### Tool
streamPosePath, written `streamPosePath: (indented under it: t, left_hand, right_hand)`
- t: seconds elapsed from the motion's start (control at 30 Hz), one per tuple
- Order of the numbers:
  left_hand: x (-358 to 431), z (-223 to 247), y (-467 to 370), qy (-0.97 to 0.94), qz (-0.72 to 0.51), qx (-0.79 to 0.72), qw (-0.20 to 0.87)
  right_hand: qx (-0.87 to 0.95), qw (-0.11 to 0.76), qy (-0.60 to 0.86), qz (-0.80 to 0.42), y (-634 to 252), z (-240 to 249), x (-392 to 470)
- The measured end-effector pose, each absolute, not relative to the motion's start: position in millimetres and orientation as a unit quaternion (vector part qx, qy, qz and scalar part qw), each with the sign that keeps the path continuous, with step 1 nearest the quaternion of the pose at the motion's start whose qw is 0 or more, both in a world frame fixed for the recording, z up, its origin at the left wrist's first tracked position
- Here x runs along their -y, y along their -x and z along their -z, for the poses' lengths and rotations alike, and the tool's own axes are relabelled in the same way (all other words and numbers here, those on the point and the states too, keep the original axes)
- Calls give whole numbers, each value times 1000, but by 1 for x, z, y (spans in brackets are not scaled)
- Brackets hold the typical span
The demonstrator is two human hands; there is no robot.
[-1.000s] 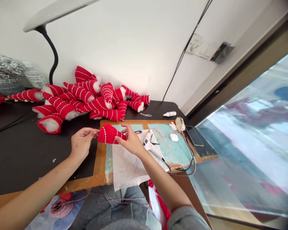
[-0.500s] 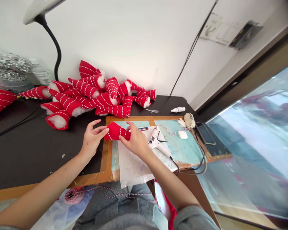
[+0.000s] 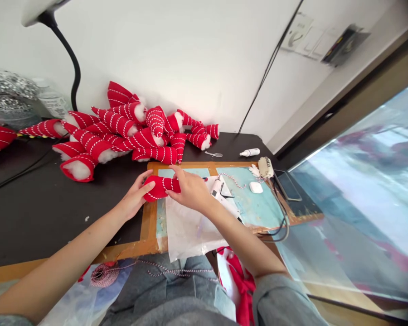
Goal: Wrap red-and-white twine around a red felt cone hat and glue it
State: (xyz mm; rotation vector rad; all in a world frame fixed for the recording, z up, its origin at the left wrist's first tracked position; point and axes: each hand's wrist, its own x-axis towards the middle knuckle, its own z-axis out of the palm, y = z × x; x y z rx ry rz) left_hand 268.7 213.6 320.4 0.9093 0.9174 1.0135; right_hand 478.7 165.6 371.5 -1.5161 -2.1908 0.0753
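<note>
Between my two hands is a small red cloth cone (image 3: 157,188) with white stitched-looking cord lines. My left hand (image 3: 136,195) grips its wide end, thumb on top and fingers behind. My right hand (image 3: 189,189) pinches the narrower end, which is partly hidden by the fingers. Under my right forearm lies a white hot glue gun (image 3: 221,194), resting on a sheet of white paper (image 3: 187,228). Beyond my hands, several similar red cones (image 3: 122,124) with white stuffing showing at their open ends are heaped against the wall.
A blue, tape-edged mat (image 3: 258,208) covers the right of the black table (image 3: 30,213). On and around it are a white case (image 3: 256,187), a phone (image 3: 287,185), a white tube (image 3: 250,152) and a clear spoon (image 3: 213,154). A red-white cord coil (image 3: 104,275) lies below the table edge.
My left hand has turned and wrapped further round the cone's wide end. My right hand has shifted slightly left and up with it. The view has moved a little.
</note>
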Motion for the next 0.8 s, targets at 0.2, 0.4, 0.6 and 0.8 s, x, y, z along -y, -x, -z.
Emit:
streamPosePath:
  t: [0.2,0.4,0.6,0.8]
  left_hand:
    - [-220,-317,-265,-372,-439,-413,706]
    - [-221,-312,-269,-417,-452,-394,683]
    - [-224,-300,-268,-534,-496,-394,560]
    - [-231,-299,-261,-690,-483,-348,412]
  right_hand:
    - [733,451,509,3,-490,-382,-163]
    - [517,553,536,-372,-459,-332,-177]
    - [522,501,495,-481,-437,-330,-192]
    - [642,397,561,-339,-467,-335,-182]
